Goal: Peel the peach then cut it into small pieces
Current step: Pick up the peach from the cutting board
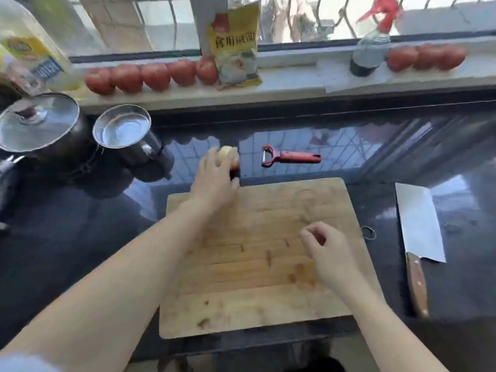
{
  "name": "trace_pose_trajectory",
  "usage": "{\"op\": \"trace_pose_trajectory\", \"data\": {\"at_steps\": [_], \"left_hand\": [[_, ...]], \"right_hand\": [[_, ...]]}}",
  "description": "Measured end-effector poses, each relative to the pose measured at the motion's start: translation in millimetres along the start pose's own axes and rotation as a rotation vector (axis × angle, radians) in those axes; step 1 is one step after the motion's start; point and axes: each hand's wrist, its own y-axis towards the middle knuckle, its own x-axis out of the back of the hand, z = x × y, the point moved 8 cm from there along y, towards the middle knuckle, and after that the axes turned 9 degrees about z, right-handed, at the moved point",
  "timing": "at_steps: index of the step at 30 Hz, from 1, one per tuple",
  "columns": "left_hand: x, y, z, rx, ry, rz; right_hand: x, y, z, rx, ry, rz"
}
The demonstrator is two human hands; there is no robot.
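Head view: left hand (214, 181) grips the peach (228, 157) beyond the board (257, 304), right hand (326, 249) loosely curled, empty — slippery peeled flesh could squirt free.

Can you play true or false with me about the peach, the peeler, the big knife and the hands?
1. The left hand holds the peach. True.
2. The red peeler is in the right hand. False: it lies on the dark counter, beyond the cutting board, and that hand holds nothing.
3. The cleaver lies on the counter to the right of the board. True.
4. The peach sits in the middle of the board. False: it is off the board, past its far left corner.
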Motion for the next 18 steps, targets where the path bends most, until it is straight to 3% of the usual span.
{"op": "trace_pose_trajectory", "data": {"at_steps": [5, 9, 14, 18], "left_hand": [[-11, 70, 0, 0.015, 0.031, -0.034], [-5, 57, 0, 0.017, 0.068, -0.02], [10, -47, -9, -0.107, -0.007, -0.124], [-28, -153, 8, -0.07, -0.071, -0.057]], "right_hand": [[18, 7, -10, 0.014, -0.031, -0.036], [15, 13, -18, -0.041, 0.039, -0.022], [-2, 6, -17, -0.066, 0.128, -0.005], [-13, -13, -18, -0.087, 0.114, 0.039]]}}
